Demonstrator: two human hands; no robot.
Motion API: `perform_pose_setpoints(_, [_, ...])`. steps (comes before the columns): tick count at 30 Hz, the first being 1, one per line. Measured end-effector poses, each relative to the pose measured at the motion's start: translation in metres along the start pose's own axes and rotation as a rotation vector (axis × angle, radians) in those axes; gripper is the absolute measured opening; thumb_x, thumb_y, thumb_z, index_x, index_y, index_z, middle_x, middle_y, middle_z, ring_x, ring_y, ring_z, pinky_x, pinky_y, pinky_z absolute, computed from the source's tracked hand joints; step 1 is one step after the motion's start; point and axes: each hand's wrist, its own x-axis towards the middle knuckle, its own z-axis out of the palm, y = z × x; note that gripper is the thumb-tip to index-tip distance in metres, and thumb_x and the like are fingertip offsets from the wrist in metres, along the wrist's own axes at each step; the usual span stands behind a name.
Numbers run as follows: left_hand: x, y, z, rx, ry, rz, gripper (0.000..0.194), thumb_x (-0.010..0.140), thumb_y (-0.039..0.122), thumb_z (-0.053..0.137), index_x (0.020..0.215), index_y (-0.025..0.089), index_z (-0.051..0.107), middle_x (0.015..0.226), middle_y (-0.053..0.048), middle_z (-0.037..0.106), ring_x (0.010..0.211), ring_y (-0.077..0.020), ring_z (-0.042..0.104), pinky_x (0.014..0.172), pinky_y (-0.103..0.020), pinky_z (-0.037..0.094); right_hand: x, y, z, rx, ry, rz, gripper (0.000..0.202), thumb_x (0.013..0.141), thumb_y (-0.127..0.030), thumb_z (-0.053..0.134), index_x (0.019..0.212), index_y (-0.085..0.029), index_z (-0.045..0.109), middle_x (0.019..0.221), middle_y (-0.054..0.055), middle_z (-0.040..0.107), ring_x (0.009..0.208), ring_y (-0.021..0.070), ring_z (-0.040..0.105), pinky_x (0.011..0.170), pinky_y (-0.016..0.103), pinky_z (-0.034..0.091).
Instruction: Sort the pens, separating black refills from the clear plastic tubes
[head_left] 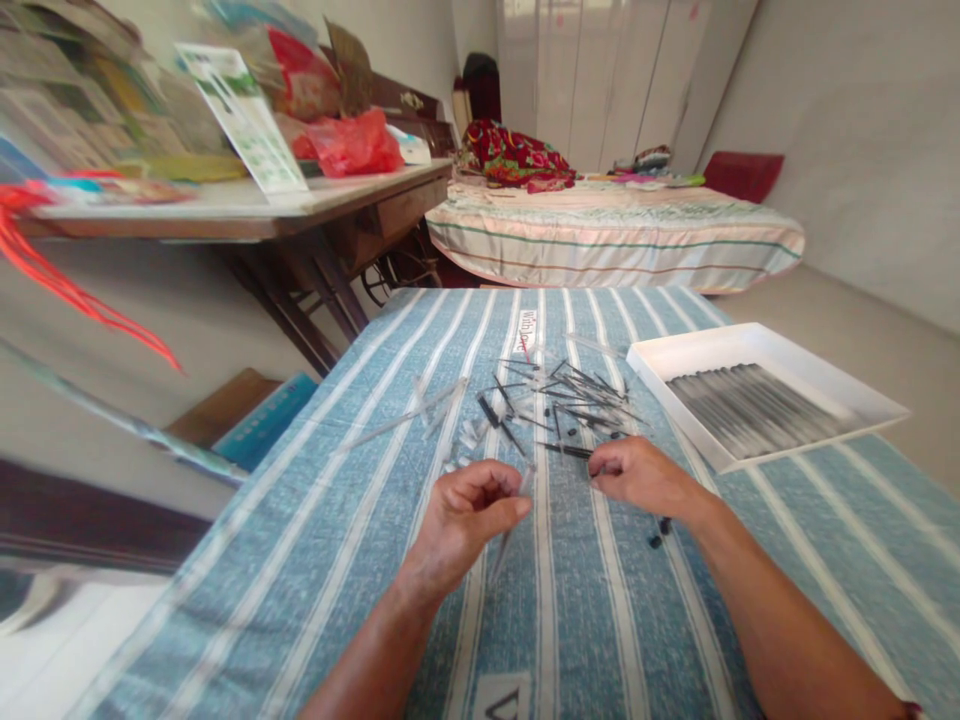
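Note:
My left hand (469, 510) pinches a clear pen barrel (501, 555) between thumb and fingers; the barrel tilts down over the cloth. To its right, my right hand (637, 475) has its fingers closed at the end of slim black pen refills (564, 450), which point left. Beyond both hands lies a loose heap of black pen parts (592, 395), thin sticks and small pieces. Several clear barrels (442, 405) are strewn left of the heap. Small black caps (660, 533) rest under my right wrist.
A white open box (817, 365) with a row of dark pens (757, 405) stands at the right of the striped tablecloth (360, 510). On the left is a sewing-machine table (360, 205) with bags and a red cord. A bed (615, 235) lies behind.

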Motion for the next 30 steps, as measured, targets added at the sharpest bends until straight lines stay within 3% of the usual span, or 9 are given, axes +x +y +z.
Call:
perform_pose_setpoints(4, [-0.001, 0.0, 0.001, 0.026, -0.089, -0.041, 0.014, 0.066, 0.021, 0.067, 0.067, 0.012, 0.058, 0.055, 0.003, 0.049, 0.048, -0.0053, 0.039, 0.046, -0.018, 0.028, -0.003, -0.009, 0.006, 0.662, 0.019, -0.097, 0.012, 0.073, -0.025, 0.058, 0.079, -0.015, 0.056, 0.059, 0.0, 0.064, 0.039, 0.008, 0.049, 0.038, 0.018, 0.033])
perform_pose_setpoints(8, [-0.002, 0.002, 0.004, 0.046, -0.152, -0.055, 0.012, 0.066, 0.02, 0.065, 0.065, 0.012, 0.057, 0.053, 0.004, 0.045, 0.047, -0.0045, 0.035, 0.045, -0.018, 0.025, -0.005, -0.025, 0.02, 1.014, -0.01, -0.192, 0.017, 0.076, -0.028, 0.06, 0.085, -0.015, 0.055, 0.067, 0.005, 0.068, 0.044, 0.0117, 0.057, 0.041, 0.021, 0.042])
perform_pose_setpoints(17, [-0.003, 0.005, 0.009, 0.109, -0.19, -0.065, 0.013, 0.067, 0.019, 0.063, 0.063, 0.012, 0.053, 0.052, 0.006, 0.039, 0.048, -0.0047, 0.032, 0.045, -0.019, 0.022, -0.004, -0.029, 0.037, 1.122, 0.017, -0.186, 0.014, 0.069, -0.023, 0.069, 0.08, -0.015, 0.065, 0.06, 0.002, 0.067, 0.041, 0.0081, 0.053, 0.041, 0.019, 0.042])
perform_pose_setpoints(30, [-0.002, 0.003, 0.01, 0.11, -0.171, -0.101, 0.017, 0.064, 0.024, 0.065, 0.062, 0.013, 0.053, 0.051, 0.007, 0.038, 0.047, -0.005, 0.031, 0.045, -0.02, 0.022, -0.004, -0.027, 0.044, 1.169, -0.025, -0.163, 0.016, 0.07, -0.025, 0.069, 0.081, -0.014, 0.065, 0.061, 0.004, 0.068, 0.042, 0.0095, 0.056, 0.041, 0.019, 0.044])
